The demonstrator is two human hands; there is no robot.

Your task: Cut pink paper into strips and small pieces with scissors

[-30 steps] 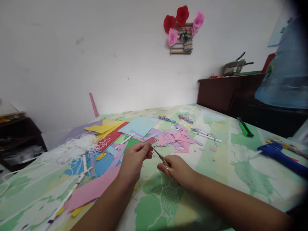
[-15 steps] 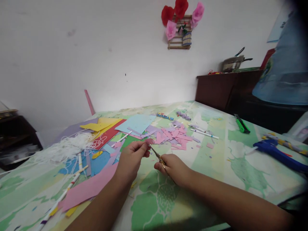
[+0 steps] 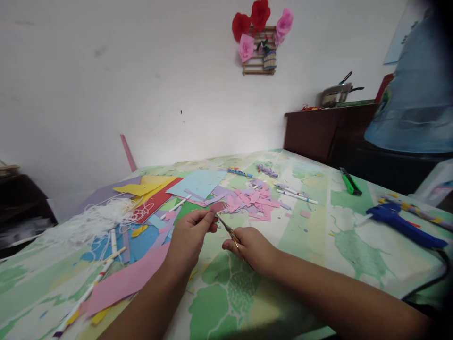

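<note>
Gripping scissors (image 3: 231,232) and dark-pink scrap (image 3: 218,207)

Right hand (image 3: 256,248): fingers (image 3: 243,232) curled round the gold handles (image 3: 235,238). Left hand (image 3: 189,238): fingers pinching the scrap by the blade tips, above the counter (image 3: 210,307). Beyond lie pink clippings (image 3: 256,203), then a pale-blue sheet (image 3: 198,183).

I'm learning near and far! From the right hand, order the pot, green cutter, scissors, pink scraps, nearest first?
1. Scissors: in the right hand.
2. Pink scraps: just beyond it.
3. Green cutter: off to the right.
4. Pot: on the cabinet.
</note>
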